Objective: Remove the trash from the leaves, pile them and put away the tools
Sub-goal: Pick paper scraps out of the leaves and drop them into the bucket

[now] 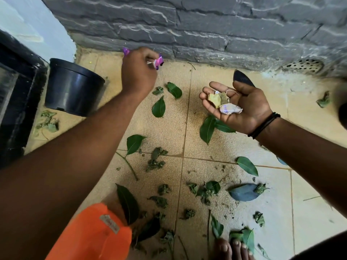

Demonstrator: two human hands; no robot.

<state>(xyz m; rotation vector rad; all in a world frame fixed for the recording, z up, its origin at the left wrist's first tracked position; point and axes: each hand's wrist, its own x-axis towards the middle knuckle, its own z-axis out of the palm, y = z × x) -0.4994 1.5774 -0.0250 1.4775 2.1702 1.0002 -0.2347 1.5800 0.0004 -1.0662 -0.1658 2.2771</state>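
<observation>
The tiled floor [244, 147] carried scattered leaves [158, 107], still unpiled, with a black pot [73, 87] standing near the stone wall [206, 25]. The left hand [138, 72], fingers curled, gripped a purple wrapper [159, 61] by the wall. The right hand [238, 106] lay palm up, fingers relaxed, cradling scraps of trash [224, 103]. Trash removal seemed under way; the next move probably called for adding the wrapper to that palm.

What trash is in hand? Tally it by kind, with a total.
Purple wrapper, left hand: 1
Yellow scrap, right hand: 1
Olive scrap: 1
White paper wad: 1
Stringed tag: 1
Total: 5
</observation>
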